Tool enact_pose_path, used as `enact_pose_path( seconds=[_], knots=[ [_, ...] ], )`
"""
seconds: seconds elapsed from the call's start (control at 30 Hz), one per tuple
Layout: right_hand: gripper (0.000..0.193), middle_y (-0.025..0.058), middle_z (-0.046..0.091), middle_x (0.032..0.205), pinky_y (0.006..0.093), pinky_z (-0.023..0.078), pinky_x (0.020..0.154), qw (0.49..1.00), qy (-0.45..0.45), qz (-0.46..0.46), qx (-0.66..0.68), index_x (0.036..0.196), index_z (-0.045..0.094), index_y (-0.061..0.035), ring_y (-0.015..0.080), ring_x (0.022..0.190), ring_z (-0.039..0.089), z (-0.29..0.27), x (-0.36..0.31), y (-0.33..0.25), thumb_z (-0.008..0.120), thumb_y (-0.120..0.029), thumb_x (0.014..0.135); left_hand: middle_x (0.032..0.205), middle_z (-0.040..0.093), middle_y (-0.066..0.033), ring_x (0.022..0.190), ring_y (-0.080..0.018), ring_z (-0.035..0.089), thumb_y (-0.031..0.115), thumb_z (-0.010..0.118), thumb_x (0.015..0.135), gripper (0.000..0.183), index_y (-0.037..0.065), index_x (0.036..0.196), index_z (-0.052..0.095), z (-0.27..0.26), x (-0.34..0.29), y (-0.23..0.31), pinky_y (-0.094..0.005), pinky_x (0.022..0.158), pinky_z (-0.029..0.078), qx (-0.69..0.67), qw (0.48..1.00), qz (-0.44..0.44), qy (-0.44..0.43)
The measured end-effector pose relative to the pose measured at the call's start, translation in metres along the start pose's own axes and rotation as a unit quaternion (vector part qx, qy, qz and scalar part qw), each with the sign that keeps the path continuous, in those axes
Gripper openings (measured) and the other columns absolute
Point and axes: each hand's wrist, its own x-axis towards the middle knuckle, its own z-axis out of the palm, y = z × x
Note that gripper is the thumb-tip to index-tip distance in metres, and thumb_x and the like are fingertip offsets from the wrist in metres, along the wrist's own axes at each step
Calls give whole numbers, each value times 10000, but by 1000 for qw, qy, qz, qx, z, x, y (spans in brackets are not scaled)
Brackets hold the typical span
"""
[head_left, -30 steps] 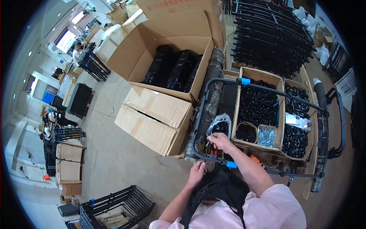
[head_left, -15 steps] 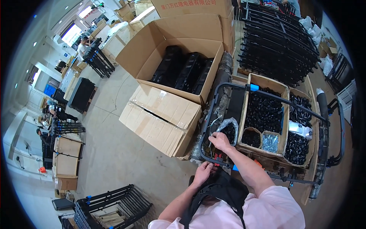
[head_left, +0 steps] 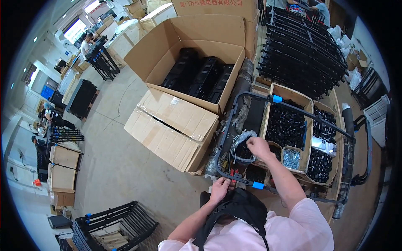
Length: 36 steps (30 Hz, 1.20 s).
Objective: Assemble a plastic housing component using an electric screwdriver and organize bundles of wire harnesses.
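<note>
My right hand (head_left: 258, 146) pinches the rim of the clear plastic bag (head_left: 242, 144) of small black parts, sitting inside the black tube frame (head_left: 251, 97). My left hand (head_left: 219, 189) clenches the frame's near bar.

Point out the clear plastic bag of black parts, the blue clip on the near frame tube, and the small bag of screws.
clear plastic bag (head_left: 241, 144), head view, on its crumpled upper side.
blue clip (head_left: 258, 185), head view, on its middle.
small bag of screws (head_left: 291, 158), head view, on its centre.
</note>
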Motion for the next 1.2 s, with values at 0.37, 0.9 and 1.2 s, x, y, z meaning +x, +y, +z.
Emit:
enact_pose_path(
  seconds=[0.37, 0.9, 1.2],
  knots=[
    [254, 151, 724, 953, 491, 572, 836, 960, -6, -151, -236, 1081, 673, -80, 365, 989, 721, 14, 2, 10, 745, -186, 863, 1011, 762, -89, 799, -137, 703, 210, 552, 1093, 243, 1, 1114, 674, 1, -2, 3, -301, 764, 581, 4, 1000, -25, 0],
    [216, 186, 733, 1016, 516, 562, 843, 956, -29, -182, -226, 1044, 667, -55, 398, 973, 713, 11, 6, 16, 728, -181, 878, 996, 753, -89, 793, -143, 689, 193, 561, 1089, 209, 7, 1094, 657, -3, 1, 3, -304, 742, 566, -31, 999, -22, -32],
    [269, 172, 732, 938, 470, 559, 817, 991, -10, -87, -97, 1051, 665, -22, 381, 912, 713, -10, -3, 16, 766, -175, 853, 978, 747, -90, 779, -142, 686, 182, 565, 1086, 194, 12, 1075, 657, -6, 8, -6, -295, 689, 551, -58, 996, -39, -46]
  ],
)
